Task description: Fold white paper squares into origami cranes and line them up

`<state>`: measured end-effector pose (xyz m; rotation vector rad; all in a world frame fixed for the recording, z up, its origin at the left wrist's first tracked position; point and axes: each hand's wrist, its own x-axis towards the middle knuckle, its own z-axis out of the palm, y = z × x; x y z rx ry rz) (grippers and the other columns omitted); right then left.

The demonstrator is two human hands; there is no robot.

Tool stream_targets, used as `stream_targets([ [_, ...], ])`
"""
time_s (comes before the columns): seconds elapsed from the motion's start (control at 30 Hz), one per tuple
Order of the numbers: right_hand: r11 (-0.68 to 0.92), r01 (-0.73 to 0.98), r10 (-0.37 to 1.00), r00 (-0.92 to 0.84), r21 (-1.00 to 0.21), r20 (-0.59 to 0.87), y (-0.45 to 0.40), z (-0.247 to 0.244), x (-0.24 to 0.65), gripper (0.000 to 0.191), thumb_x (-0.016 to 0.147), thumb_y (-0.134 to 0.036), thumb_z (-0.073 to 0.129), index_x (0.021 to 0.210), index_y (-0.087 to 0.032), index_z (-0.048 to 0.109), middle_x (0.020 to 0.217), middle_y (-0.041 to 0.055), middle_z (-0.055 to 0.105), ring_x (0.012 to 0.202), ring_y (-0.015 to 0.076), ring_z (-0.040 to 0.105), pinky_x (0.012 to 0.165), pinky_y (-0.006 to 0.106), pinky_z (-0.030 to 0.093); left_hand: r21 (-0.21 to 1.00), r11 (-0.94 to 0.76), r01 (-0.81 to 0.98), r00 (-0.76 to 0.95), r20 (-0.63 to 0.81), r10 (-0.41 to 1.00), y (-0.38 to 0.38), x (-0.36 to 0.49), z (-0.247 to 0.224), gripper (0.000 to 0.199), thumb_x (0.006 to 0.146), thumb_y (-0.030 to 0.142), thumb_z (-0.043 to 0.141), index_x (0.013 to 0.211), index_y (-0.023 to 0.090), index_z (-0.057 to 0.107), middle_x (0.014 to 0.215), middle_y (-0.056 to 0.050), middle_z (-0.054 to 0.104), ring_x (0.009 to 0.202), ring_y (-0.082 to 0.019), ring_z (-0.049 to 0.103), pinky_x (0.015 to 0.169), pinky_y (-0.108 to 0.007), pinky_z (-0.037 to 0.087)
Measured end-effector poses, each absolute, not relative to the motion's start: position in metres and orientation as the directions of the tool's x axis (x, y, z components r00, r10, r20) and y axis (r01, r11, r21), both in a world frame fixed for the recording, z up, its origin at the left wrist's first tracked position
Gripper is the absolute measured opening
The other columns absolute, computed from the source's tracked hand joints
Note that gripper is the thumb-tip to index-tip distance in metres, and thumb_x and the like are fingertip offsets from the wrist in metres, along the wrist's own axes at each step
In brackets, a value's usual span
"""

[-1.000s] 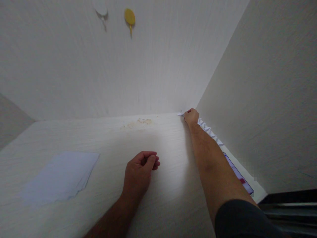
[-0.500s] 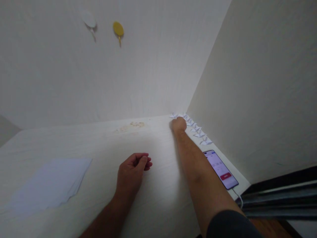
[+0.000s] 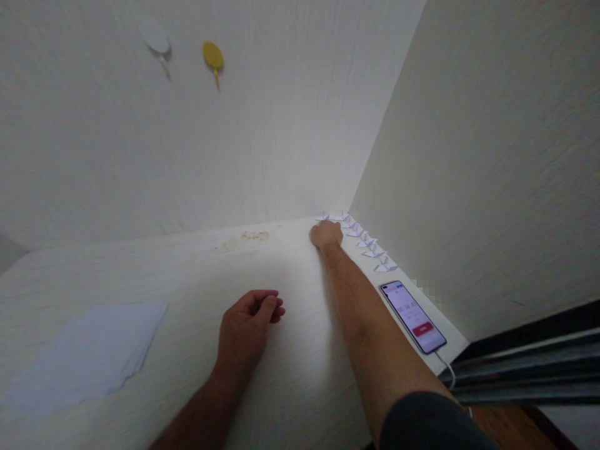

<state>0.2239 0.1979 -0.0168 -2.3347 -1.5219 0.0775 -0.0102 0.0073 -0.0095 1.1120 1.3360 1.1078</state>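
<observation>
Several small folded white paper cranes [image 3: 374, 253] stand in a row along the right wall, up to the far corner. My right hand [image 3: 327, 234] is stretched out to that corner, curled beside the cranes, with one crane [image 3: 324, 217] just behind it. Its fingertips face away from me, so whatever they hold, if anything, is hidden. Above the middle of the table my left hand [image 3: 248, 325] has its fingers curled and the thumb pressed against them; nothing shows between them.
A loose stack of white paper sheets [image 3: 89, 356] lies on the white table [image 3: 197, 275] at left. By the right edge, a phone [image 3: 412, 317] with a timer screen has a cable plugged in. A yellow hook [image 3: 213, 56] and a white hook [image 3: 157, 40] are on the back wall.
My right hand has shifted slightly left along the back of the table, beside the corner cranes. The view has turned a little; my left hand keeps its pose.
</observation>
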Motion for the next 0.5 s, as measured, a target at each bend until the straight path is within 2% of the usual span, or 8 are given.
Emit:
stream_targets([
  [0.3, -0.356, 0.872, 0.896, 0.421, -0.335, 0.143, 0.1965, -0.0157, 0.2239, 0.045, 0.095, -0.035, 0.045, 0.114, -0.005, 0.073, 0.122, 0.0249, 0.069, 0.123, 0.0349, 0.055, 0.098, 0.043, 0.044, 0.990, 0.137, 0.022, -0.041, -0.136, 0.990, 0.0081, -0.0082, -0.0106, 0.029, 0.076, 0.041, 0.071, 0.089, 0.015, 0.071, 0.079, -0.007, 0.076, 0.067, -0.020, 0.072, 0.066, -0.033, 0.059],
  [0.5, -0.341, 0.829, 0.875, 0.452, -0.443, 0.172, 0.1922, -0.0209, 0.2250, 0.034, 0.088, -0.029, 0.054, 0.106, -0.007, 0.074, 0.117, 0.0236, 0.071, 0.120, 0.0332, 0.059, 0.101, 0.041, 0.043, 0.991, 0.135, -0.005, -0.039, -0.135, 0.990, 0.0075, -0.0063, -0.0075, 0.028, 0.074, 0.039, 0.071, 0.087, 0.014, 0.071, 0.075, -0.006, 0.074, 0.064, -0.018, 0.070, 0.064, -0.031, 0.058],
])
